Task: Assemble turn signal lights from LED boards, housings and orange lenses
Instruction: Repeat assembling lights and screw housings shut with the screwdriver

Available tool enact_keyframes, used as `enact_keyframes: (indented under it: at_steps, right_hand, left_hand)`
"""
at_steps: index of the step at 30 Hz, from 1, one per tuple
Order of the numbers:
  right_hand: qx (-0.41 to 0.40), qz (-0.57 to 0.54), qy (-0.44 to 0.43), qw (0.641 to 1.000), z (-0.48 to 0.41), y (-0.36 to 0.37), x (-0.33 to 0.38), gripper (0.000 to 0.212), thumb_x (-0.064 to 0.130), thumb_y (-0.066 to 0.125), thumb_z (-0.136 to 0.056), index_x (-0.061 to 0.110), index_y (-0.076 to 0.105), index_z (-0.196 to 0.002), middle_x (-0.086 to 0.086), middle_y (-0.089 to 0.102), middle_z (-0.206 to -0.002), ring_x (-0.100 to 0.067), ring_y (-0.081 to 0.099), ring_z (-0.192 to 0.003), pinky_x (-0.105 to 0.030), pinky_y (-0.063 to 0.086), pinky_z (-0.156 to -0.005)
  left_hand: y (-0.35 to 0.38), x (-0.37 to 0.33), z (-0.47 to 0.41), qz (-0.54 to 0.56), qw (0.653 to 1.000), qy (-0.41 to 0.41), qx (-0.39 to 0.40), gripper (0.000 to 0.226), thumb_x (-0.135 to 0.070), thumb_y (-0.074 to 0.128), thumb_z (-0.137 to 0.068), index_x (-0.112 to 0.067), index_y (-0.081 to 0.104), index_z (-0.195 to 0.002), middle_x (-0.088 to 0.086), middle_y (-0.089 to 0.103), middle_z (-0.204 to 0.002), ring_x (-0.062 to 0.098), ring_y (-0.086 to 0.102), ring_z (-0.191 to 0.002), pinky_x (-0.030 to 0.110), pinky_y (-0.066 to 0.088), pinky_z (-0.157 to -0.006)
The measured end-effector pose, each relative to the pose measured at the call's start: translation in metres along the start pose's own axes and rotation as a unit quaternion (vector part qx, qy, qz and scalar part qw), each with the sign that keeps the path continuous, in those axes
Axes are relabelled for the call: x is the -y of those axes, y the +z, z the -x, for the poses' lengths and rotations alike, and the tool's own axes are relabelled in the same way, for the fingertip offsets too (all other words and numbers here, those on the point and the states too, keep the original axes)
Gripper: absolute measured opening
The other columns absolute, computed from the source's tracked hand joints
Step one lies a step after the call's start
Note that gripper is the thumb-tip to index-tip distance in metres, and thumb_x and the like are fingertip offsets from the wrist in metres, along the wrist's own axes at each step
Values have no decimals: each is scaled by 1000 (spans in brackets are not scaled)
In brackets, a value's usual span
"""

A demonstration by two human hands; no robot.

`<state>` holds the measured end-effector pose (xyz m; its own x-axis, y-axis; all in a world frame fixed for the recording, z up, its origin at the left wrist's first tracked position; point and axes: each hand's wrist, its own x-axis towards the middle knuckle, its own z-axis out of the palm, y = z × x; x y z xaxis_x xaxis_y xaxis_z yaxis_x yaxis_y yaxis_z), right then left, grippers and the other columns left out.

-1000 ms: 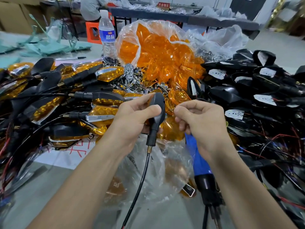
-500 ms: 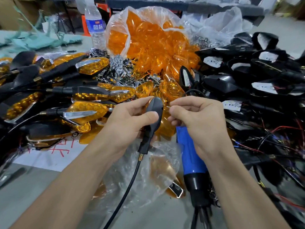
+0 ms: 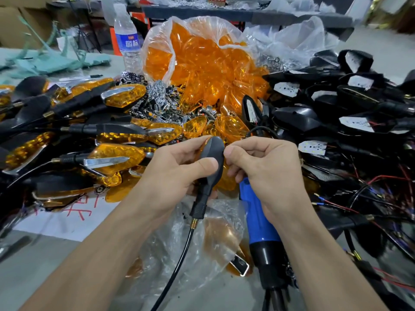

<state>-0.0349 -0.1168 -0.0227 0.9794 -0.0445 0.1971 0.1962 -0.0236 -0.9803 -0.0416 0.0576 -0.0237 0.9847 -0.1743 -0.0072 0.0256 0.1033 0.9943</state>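
My left hand (image 3: 177, 169) grips a black turn signal housing (image 3: 212, 160) by its body, stem and black cable hanging down toward me. An orange lens edge shows at the housing's top left. My right hand (image 3: 262, 162) has curled fingers with the fingertips pinched against the housing's right edge; what they pinch is hidden. A clear bag of orange lenses (image 3: 202, 70) stands behind. Finished orange-lensed lights (image 3: 116, 156) are piled at the left. Black housings with white LED boards (image 3: 354, 124) and wires fill the right.
A blue-handled tool (image 3: 260, 225) lies under my right wrist. Crumpled clear plastic (image 3: 186, 243) covers the table in front. A water bottle (image 3: 126, 41) stands at the back left. Chrome trim pieces (image 3: 157, 93) lie between the piles. White paper with red marks (image 3: 74, 216) sits at the left.
My right hand has closed in from beside the housing until its fingertips meet the housing's right edge. The left hand keeps its grip. The camera has dipped slightly.
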Motion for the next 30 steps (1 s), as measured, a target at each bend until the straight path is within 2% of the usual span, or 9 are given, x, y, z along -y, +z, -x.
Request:
enact_keyframes:
  at_steps: [4, 10, 14, 16, 18, 21, 25, 27, 30]
  right_hand:
    - [10, -3, 31, 999, -2, -3, 4, 14, 17, 87, -80, 17, 79, -69, -8, 68, -59, -13, 55, -45, -18, 43, -44]
    - [114, -36, 132, 984, -7, -9, 19, 45, 57, 85, -68, 21, 61, -55, 1, 55, -54, -8, 42, -42, -17, 35, -43]
    - [58, -57, 147, 986, -2, -5, 28, 57, 66, 72, -82, 22, 54, -51, -1, 48, -54, -12, 38, -45, -19, 33, -43]
    - [-22, 31, 121, 992, 1, -10, 31, 61, 61, 66, -91, 17, 53, -51, -2, 48, -53, -14, 38, -46, -24, 37, -47]
    - [-84, 270, 84, 955, 3, -22, 29, 60, 57, 67, -91, 7, 55, -59, 0, 51, -50, -16, 43, -45, -33, 45, -52]
    - [-59, 519, 122, 844, 15, -25, 30, 53, 73, 61, -85, 21, 65, -72, 3, 65, -64, -20, 63, -62, -38, 55, -65]
    - [27, 668, 173, 724, 26, -2, 22, 67, 84, 55, -81, 21, 43, -97, 3, 48, -77, -16, 46, -62, -33, 32, -52]
    - [19, 692, 164, 703, 28, 8, 17, 63, 76, 61, -85, 19, 41, -105, 3, 36, -74, -18, 40, -63, -33, 27, -53]
    - [-5, 648, 158, 745, 27, 10, 14, 56, 64, 64, -88, 18, 48, -114, 3, 46, -82, -23, 49, -77, -35, 40, -67]
  left_hand:
    - [-1, -4, 3, 23, 999, -1, 27, 33, -11, 69, -90, -24, 74, -120, 10, 78, -103, 21, 74, -82, 35, 62, -60]
    - [-6, -15, 6, 153, 979, -86, 104, 43, -22, 73, -84, -14, 74, -126, 19, 76, -116, 30, 75, -101, 30, 63, -59]
    - [-8, -15, 7, 191, 970, -100, 114, 57, -27, 71, -84, -8, 64, -137, 21, 74, -124, 42, 64, -120, 27, 64, -61]
    - [-10, -15, 5, 213, 965, -99, 113, 51, -24, 64, -92, -5, 60, -139, 22, 73, -124, 46, 59, -127, 26, 64, -62]
    - [-13, -15, 4, 236, 961, -98, 107, 48, -23, 58, -94, -3, 61, -138, 23, 72, -125, 41, 65, -123, 26, 64, -61]
    - [-20, -14, 1, 236, 963, -95, 95, 43, -25, 59, -94, -2, 70, -128, 22, 72, -127, 39, 66, -121, 27, 65, -64]
    - [-29, -16, -2, 230, 968, -80, 66, 44, -29, 64, -89, -1, 74, -122, 20, 73, -125, 33, 72, -114, 24, 63, -61]
    - [-31, -19, -3, 241, 966, -74, 55, 48, -27, 63, -89, 2, 68, -128, 20, 74, -124, 30, 75, -107, 23, 62, -60]
    - [-30, -21, -3, 247, 966, -72, 39, 54, -24, 61, -89, 0, 58, -137, 19, 74, -123, 30, 76, -106, 23, 62, -59]
